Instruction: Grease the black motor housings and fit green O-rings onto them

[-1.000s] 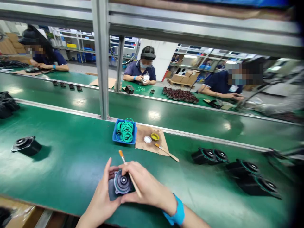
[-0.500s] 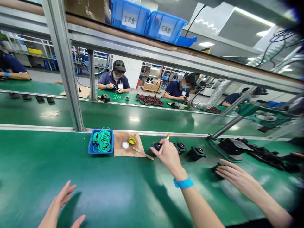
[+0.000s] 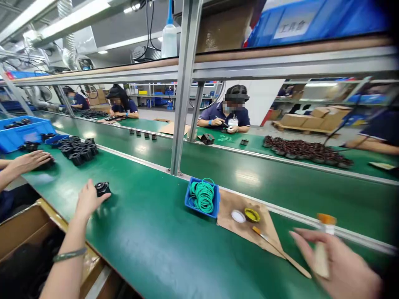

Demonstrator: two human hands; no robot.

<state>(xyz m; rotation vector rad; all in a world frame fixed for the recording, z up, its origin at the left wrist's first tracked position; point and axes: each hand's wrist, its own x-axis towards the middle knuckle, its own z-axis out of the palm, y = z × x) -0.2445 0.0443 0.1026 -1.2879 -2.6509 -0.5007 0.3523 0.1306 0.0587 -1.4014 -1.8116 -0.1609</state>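
My left hand (image 3: 86, 201) has its thumb and fingers around a small black round housing (image 3: 102, 189) that stands on the green bench; part of it is hidden by the hand. My right hand (image 3: 338, 263) grips a paintbrush (image 3: 322, 259), its orange bristles pointing up, over the right part of the bench. Near it a second brush (image 3: 277, 248) lies partly on a stained cardboard sheet (image 3: 230, 203). On that sheet sit a white round lid (image 3: 238, 216) and a small pot of yellow stuff (image 3: 252, 214). Green rings (image 3: 204, 197) fill a blue tray (image 3: 190, 199) beside the sheet.
Several black housings (image 3: 77, 149) stand grouped at the left, near a blue crate (image 3: 26, 135). A co-worker's hand (image 3: 29, 162) rests on a dark part there. A metal post (image 3: 182, 91) rises at the bench's back edge. An open carton (image 3: 25, 222) stands below the front edge.
The view has swung left. My left hand, open and empty before, has reached the black housing. My right hand, with its brush, has moved away from the black housings it was beside.
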